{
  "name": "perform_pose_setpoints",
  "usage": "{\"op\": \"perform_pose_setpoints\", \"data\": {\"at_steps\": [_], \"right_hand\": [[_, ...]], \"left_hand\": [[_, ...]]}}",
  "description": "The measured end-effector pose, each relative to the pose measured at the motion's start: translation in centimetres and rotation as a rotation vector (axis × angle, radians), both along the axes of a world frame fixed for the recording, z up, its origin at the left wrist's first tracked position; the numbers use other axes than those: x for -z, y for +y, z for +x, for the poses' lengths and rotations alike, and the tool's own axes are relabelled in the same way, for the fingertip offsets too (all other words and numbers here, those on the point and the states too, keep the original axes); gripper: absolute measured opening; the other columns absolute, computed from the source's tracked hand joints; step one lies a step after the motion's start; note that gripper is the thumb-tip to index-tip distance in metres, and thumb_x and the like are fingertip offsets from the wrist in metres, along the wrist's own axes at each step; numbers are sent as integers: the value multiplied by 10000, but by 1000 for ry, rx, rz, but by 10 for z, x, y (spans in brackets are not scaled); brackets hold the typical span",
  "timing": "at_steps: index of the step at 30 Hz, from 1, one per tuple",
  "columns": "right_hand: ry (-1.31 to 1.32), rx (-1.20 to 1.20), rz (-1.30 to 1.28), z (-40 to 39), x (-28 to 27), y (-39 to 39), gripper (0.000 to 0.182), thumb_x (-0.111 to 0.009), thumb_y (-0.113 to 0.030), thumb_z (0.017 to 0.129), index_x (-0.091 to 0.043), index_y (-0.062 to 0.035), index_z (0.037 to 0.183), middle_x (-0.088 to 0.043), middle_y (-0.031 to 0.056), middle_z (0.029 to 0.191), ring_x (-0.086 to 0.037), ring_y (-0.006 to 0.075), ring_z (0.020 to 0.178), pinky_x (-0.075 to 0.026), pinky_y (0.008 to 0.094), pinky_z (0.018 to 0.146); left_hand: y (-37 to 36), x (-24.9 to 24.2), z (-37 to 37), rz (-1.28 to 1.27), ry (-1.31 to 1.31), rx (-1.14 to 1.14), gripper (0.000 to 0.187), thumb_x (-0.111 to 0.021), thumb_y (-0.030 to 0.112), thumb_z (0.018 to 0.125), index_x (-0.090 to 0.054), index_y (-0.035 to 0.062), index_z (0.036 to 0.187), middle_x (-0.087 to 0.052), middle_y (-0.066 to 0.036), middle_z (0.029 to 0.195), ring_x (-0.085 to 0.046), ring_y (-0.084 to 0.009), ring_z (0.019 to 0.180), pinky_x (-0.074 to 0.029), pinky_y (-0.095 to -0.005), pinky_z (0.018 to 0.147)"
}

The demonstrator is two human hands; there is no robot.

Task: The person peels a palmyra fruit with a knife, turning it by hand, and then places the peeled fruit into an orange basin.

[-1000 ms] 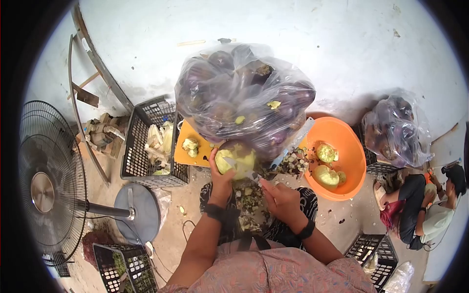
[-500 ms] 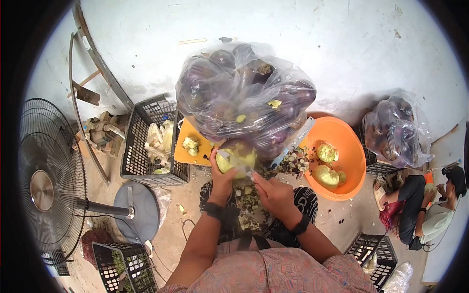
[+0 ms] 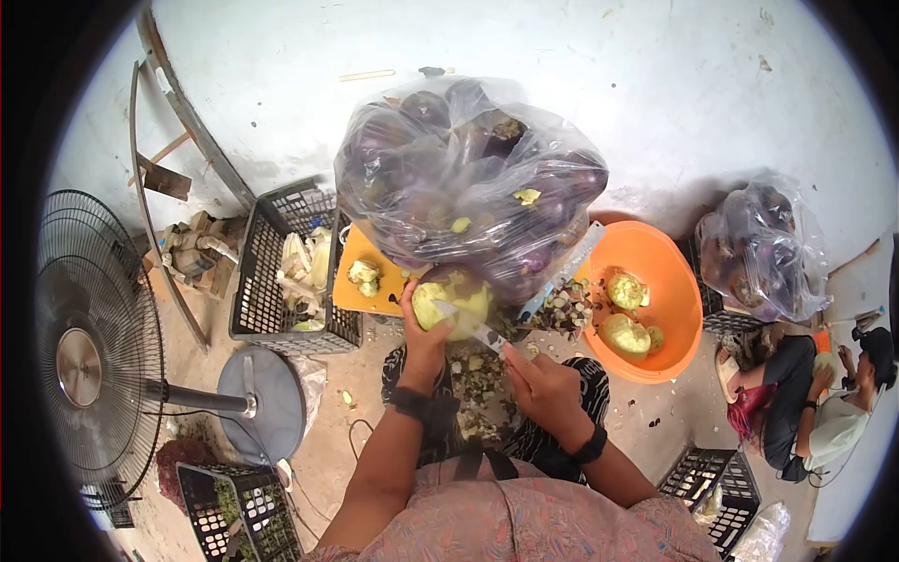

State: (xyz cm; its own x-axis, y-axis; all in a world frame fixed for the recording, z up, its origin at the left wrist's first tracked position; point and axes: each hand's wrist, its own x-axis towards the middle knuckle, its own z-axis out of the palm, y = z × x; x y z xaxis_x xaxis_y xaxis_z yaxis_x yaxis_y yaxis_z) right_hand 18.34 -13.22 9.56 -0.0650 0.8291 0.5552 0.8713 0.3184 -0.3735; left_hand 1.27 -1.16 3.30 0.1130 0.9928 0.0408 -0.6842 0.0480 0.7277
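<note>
My left hand (image 3: 425, 339) grips a round, partly peeled vegetable (image 3: 465, 304), yellow-green where cut and dark purple at its upper edge. The handle of a knife is in my right hand (image 3: 546, 389), and the knife's blade (image 3: 476, 330) points up and left across the vegetable's lower side. Right behind it bulges a large clear plastic bag (image 3: 468, 187) full of purple round vegetables. A pale trimmed piece (image 3: 363, 273) sits on an orange-yellow board (image 3: 351, 298) left of my left hand. Dark peelings (image 3: 482, 384) lie below, between my knees.
Right of the bag, an orange basin (image 3: 679, 309) holds several peeled pieces. Black crates (image 3: 248, 314) stand left and lower right. A fan (image 3: 80, 365) is at far left. Another bag of purple vegetables (image 3: 763, 248) and a seated person (image 3: 838, 421) are at right.
My right hand has moved slightly right and down, drawing the knife back so that more of the blade shows. My left hand keeps its hold on the vegetable.
</note>
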Motion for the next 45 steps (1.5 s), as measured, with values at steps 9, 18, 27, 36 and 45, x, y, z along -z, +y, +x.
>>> {"op": "perform_pose_setpoints", "data": {"at_steps": [9, 18, 27, 36, 45], "right_hand": [[-13, -12, 18, -6, -1, 4, 365, -714, -113, 797, -690, -154, 1159, -511, 41, 611, -534, 204, 473, -423, 319, 442], [-69, 9, 132, -22, 6, 31, 363, -669, -120, 793, -690, -187, 1149, -437, 18, 607, -489, 199, 450, -385, 337, 403], [-68, 6, 106, -24, 0, 29, 348, -668, -121, 795, -695, -185, 1136, -443, 26, 600, -491, 207, 448, -390, 344, 406], [-73, 33, 58, -12, 1, 13, 370, -665, -106, 791, -687, -178, 1154, -448, 27, 603, -503, 204, 459, -395, 340, 414], [-170, 8, 51, -32, -1, 47, 377, -652, -146, 806, -656, -159, 1183, -510, 57, 641, -542, 241, 472, -427, 354, 420]], "left_hand": [[-1, -2, 0, -13, 9, -2, 864, -642, -58, 686, -257, 135, 1435, -471, -82, 1249, -516, -213, 1130, -476, -352, 952], [-2, 6, 0, -11, 45, -22, 891, -671, -66, 694, -233, 133, 1444, -466, -86, 1265, -515, -214, 1136, -470, -351, 962], [-2, 3, -1, -40, -3, -12, 890, -674, -72, 695, -237, 134, 1442, -480, -88, 1247, -526, -214, 1128, -477, -346, 954], [-2, 0, 3, 19, 48, -2, 889, -691, -70, 676, -260, 139, 1425, -481, -87, 1238, -527, -215, 1125, -478, -350, 957], [-4, -2, 1, -40, 60, -15, 891, -689, -53, 737, -184, 112, 1452, -480, -122, 1265, -538, -226, 1120, -480, -354, 947]]}}
